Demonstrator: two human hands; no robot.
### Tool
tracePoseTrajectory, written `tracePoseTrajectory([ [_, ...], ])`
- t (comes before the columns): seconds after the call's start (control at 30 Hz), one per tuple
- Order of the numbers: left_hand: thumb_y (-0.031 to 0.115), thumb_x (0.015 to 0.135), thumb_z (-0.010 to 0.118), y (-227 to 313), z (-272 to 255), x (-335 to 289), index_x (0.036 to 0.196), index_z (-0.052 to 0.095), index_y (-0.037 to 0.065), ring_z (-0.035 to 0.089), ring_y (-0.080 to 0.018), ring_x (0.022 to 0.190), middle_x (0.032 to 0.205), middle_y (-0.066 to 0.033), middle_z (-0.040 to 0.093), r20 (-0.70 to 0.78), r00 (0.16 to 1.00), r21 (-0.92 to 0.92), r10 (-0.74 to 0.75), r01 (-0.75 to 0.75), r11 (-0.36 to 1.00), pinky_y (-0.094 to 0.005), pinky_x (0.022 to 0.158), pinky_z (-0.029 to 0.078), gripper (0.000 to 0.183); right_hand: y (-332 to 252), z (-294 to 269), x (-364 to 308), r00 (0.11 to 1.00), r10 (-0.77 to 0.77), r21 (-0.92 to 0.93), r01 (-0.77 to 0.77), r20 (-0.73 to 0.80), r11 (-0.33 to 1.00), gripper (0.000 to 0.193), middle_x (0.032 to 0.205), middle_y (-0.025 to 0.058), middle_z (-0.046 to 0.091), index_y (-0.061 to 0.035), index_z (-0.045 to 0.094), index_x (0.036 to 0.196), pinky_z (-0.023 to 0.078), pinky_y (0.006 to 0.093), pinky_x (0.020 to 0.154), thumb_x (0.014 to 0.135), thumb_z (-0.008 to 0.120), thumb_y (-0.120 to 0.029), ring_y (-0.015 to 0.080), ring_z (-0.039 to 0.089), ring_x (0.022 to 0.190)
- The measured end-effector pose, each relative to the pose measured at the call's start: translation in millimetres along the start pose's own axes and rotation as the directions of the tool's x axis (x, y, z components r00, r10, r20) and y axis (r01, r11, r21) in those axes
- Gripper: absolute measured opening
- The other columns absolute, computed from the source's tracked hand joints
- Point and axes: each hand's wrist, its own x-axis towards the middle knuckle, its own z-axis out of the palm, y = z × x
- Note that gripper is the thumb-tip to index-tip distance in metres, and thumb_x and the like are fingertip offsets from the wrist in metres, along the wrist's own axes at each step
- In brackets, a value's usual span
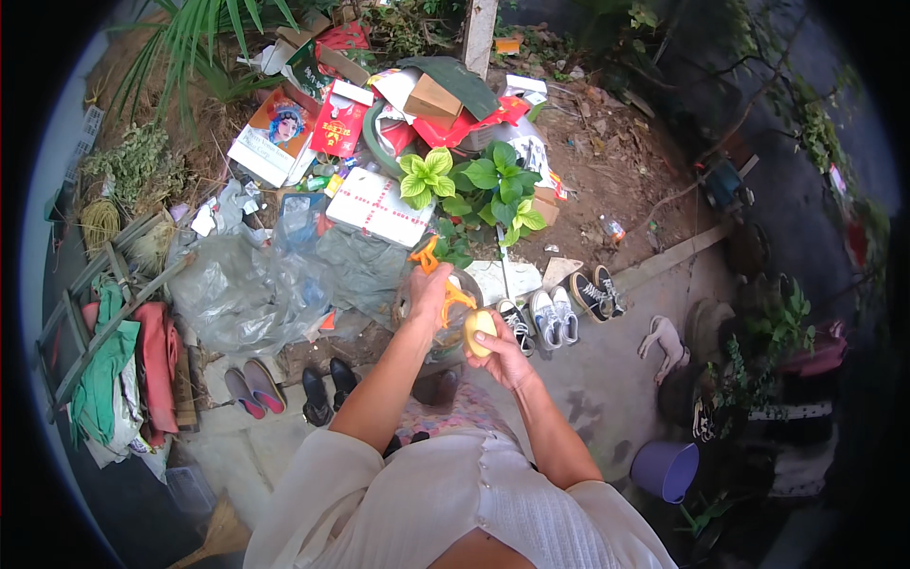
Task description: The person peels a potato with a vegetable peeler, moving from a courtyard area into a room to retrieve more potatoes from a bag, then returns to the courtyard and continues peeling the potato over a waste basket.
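Observation:
My left hand [434, 292] is closed around an orange peeler [459, 300]; its forked end points toward my right hand. Orange plastic also shows above my fist. In my right hand [504, 360] is a pale yellow, oblong potato [480, 332], held upright between thumb and fingers, close beside the peeler's forked end. Whether the two touch, I cannot tell. Below my hands is a round, see-through container [445, 345], mostly hidden by my left hand and forearm; what it holds is unclear.
Ahead lie a taped white box [379, 207], leafy plants [498, 180], discarded cartons and plastic sheeting [242, 294]. Sneakers [554, 318] line the concrete edge at right; slippers [256, 387] and black shoes sit left. A purple bucket [664, 471] and a small animal [664, 347] are right.

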Motion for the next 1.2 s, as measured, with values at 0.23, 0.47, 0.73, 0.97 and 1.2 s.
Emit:
tracePoseTrajectory([
  [0.23,0.013,0.076,0.06,8.6,12.3,-10.1,0.092,0.051,0.0,0.053,-0.0148,0.064,0.079,-0.0062,0.056,0.08,0.985,0.221,0.156,-0.17,0.96,-0.0309,0.056,0.045,0.022,4.6,-0.5,6.6,0.998,0.008,-0.042,-0.005,0.063,0.999,0.049,0.085,0.0083,0.053,-0.0076,0.04,0.106,0.037,0.0243,0.046,0.065,0.063,0.005,0.0138,0.052,0.059],
  [0.47,0.012,0.077,0.061,12.1,-8.0,-0.6,0.097,0.053,0.002,0.053,-0.0129,0.065,0.079,-0.0044,0.057,0.049,0.998,0.121,0.038,-0.044,0.992,-0.0295,0.058,0.045,0.025,-1.1,1.9,0.4,0.991,0.039,0.129,-0.055,0.128,0.99,0.048,0.086,0.0082,0.053,-0.0114,0.039,0.116,0.038,0.0254,0.052,0.074,0.061,-0.019,0.0181,0.051,0.066],
  [0.73,0.016,0.081,0.059,10.4,9.4,-40.0,0.105,0.052,0.003,0.054,-0.0141,0.073,0.087,-0.0048,0.055,0.068,0.997,0.0,0.035,-0.035,0.999,-0.0297,0.059,0.048,0.029,8.6,5.8,-2.7,0.992,-0.004,0.057,-0.003,0.127,0.998,0.05,0.094,0.0066,0.05,-0.0121,0.036,0.121,0.039,0.0253,0.052,0.078,0.061,-0.014,0.0157,0.052,0.073],
  [0.97,0.014,0.078,0.06,-14.1,1.8,-3.1,0.094,0.052,0.001,0.051,-0.0131,0.068,0.082,-0.0033,0.055,0.073,0.995,-0.082,0.06,-0.054,0.995,-0.029,0.06,0.043,0.022,8.6,-2.7,-6.0,0.978,0.084,0.028,-0.091,0.193,0.995,0.049,0.089,0.007,0.051,-0.0114,0.037,0.118,0.036,0.0253,0.049,0.075,0.06,-0.013,0.0156,0.051,0.071],
  [1.2,0.012,0.076,0.062,-0.8,0.7,7.7,0.096,0.051,-0.002,0.053,-0.0165,0.073,0.087,-0.0072,0.057,-0.222,0.97,-0.05,0.101,-0.114,0.992,-0.0308,0.066,0.044,0.026,3.0,-7.1,-4.1,0.99,-0.009,0.225,-0.022,0.138,0.974,0.047,0.094,0.0103,0.053,-0.002,0.045,0.12,0.042,0.0283,0.058,0.079,0.057,-0.021,0.0186,0.052,0.075],
])
